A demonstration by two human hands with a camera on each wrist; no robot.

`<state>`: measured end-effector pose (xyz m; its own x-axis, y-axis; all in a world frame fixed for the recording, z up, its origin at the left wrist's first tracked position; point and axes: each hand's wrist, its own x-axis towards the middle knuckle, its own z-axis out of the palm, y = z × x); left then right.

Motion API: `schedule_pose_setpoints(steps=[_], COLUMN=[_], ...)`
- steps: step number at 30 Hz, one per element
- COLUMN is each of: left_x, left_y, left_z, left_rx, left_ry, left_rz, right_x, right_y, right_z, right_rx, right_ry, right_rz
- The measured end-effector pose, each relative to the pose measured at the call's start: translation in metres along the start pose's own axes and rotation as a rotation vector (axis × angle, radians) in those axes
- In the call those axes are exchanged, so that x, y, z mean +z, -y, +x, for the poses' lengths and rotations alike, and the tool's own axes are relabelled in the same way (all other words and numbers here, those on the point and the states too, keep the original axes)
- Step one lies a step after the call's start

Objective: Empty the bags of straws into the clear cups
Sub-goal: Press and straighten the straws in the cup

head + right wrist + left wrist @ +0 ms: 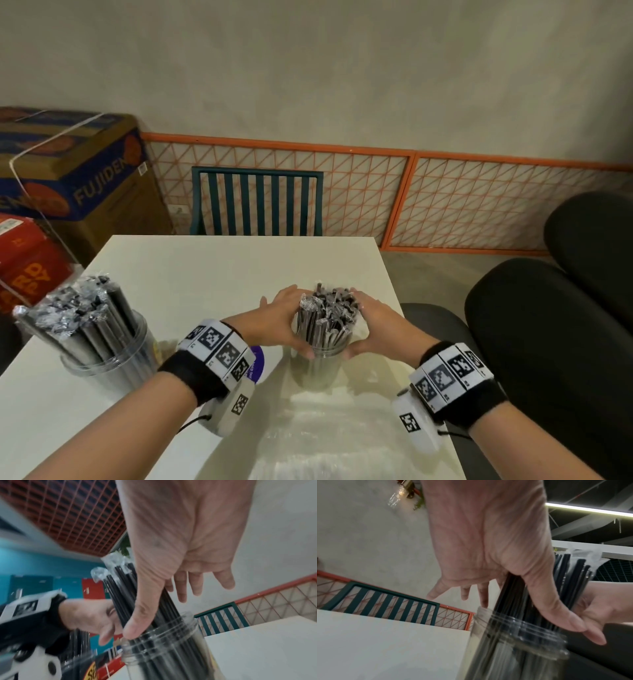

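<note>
A clear cup (pixel 320 371) stands mid-table, packed with thin black wrapped straws (pixel 327 313) that stick up well above its rim. My left hand (pixel 286 325) and right hand (pixel 364 325) press the bundle from either side, fingers straight, thumbs down by the rim. The left wrist view shows my left palm (pixel 488 540) flat against the straws (pixel 510 595) above the cup rim (pixel 522 627). The right wrist view shows my right palm (pixel 180 534) on the straws (pixel 120 588) above the cup (pixel 163 635). A second clear cup (pixel 109 356) at the left holds thicker wrapped straws (pixel 75 308).
A crumpled empty clear bag (pixel 325 438) lies on the white table (pixel 205 274) near its front edge, and a purple round item (pixel 257 365) sits by my left wrist. Cardboard boxes (pixel 68 171) stand at the left, a green chair (pixel 257 202) beyond the table, black chairs (pixel 548 325) at the right.
</note>
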<state>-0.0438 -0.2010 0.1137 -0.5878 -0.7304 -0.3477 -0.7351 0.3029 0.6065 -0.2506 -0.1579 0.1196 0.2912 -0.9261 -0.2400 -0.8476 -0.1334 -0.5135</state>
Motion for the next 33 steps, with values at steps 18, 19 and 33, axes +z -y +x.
schedule_pose_setpoints(steps=[18,19,33], left_x=[0.03,0.029,0.032], left_y=[-0.008,-0.006,-0.011], left_z=[-0.008,-0.009,-0.015], left_rx=[0.06,0.069,0.229], left_ry=[-0.357,-0.335,-0.452], left_rz=[-0.337,-0.367,-0.072], right_x=[0.034,0.035,0.034], right_y=[0.015,0.014,0.017], right_z=[-0.004,-0.005,-0.014], right_rx=[-0.038,-0.045,-0.258], right_ry=[-0.297,-0.279,-0.398], right_rz=[0.407,0.396,0.19])
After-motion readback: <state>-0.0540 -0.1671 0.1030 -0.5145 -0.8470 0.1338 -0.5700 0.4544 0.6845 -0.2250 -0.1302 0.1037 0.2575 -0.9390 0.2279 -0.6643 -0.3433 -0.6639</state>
